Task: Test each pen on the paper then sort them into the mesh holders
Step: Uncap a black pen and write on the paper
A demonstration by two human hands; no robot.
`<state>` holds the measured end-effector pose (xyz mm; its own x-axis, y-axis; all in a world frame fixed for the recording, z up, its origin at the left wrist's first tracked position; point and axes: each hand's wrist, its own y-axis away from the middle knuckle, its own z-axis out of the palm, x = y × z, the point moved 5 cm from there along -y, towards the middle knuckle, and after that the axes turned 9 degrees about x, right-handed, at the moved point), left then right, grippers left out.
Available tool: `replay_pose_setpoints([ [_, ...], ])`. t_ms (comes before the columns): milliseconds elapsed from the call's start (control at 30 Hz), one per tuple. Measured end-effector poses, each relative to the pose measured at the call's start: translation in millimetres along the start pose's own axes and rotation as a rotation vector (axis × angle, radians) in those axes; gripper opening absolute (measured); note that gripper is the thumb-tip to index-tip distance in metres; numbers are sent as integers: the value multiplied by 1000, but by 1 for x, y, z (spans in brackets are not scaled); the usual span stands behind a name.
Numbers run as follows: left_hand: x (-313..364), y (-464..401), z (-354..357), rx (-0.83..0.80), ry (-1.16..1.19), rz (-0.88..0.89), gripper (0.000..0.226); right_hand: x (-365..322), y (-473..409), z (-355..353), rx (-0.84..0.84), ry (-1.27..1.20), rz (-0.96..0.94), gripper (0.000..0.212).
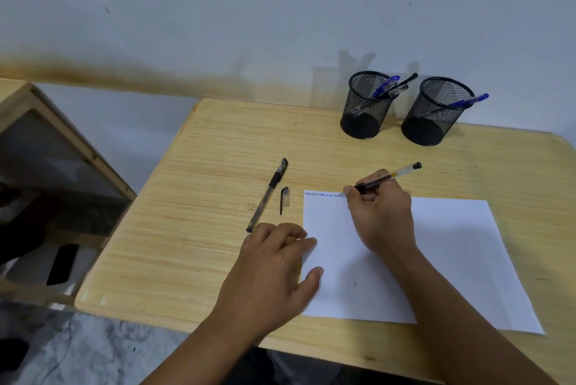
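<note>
- Here the right hand (378, 213) pinches a clear-barrelled pen (388, 177) in its fingers (361, 189), tip down on the paper (452, 260) at its top left corner, where a short line of blue scribbles (321, 194) runs along the edge.
- The left hand (274, 272) lies flat at about 8 o'clock of the sheet, its fingers straight and slightly spread, fingertips pressing the paper's left edge and holding nothing.
- A capped black pen (268, 194) lies on the wooden counter (187, 228) at 9 o'clock of the paper, slanting up to the right; a loose pen cap (284, 199) lies just beside it, between that pen and the sheet.
- Two black mesh holders stand upright at 12 o'clock, near the wall: the left holder (366, 107) carries a blue pen and a black pen leaning right, and the right holder (436, 113) carries one blue pen (467, 101) sticking out over its rim.
- A wooden shelf unit (46, 166) stands at 9 o'clock beyond the counter.
</note>
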<state>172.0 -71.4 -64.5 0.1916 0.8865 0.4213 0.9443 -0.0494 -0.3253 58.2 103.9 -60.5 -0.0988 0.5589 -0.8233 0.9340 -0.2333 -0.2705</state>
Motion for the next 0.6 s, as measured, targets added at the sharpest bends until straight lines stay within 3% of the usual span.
replay_pose_setpoints([
  [600, 0, 0, 0, 8, -2, 0, 40, -2, 1, -1, -20, 14, 15, 13],
])
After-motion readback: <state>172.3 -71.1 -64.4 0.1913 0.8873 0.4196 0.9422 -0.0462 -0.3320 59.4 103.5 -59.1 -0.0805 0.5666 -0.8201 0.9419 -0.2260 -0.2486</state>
